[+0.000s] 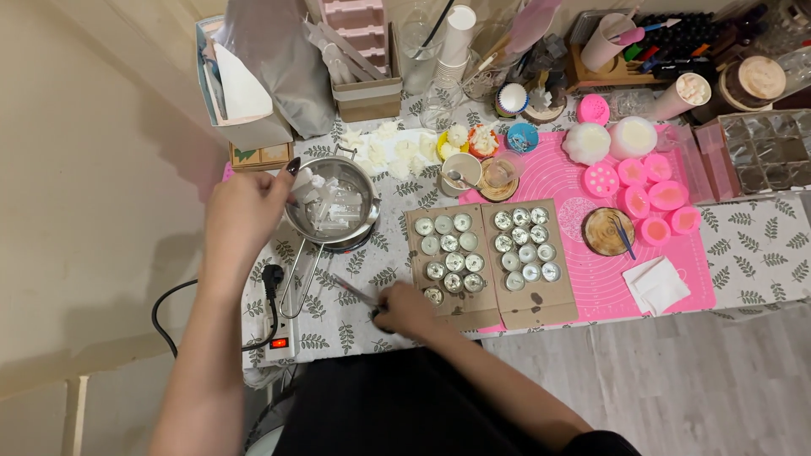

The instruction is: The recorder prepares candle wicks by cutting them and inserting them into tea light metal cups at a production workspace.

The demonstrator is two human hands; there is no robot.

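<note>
At the far left of the bench (pixel 760 245), a white power strip (pixel 277 325) with a lit red switch lies by the edge. Just right of it, the left hand (pixel 245 215) hovers over the rim of a metal pot (pixel 334 207) of pale wax pieces, its fingers (pixel 287 181) curled around a white piece. The pot's wire handle runs down toward the person. Further right, the right hand (pixel 405 311) rests on the leaf-patterned cloth, fingers closed on a thin metal tool (pixel 355 291), just beside a cardboard tray (pixel 452 270) of small round tins. A second tray (pixel 528 262) follows, then a pink mat (pixel 608 279) carrying pink moulds (pixel 650 198) and a wooden coaster (pixel 608 230).
</note>
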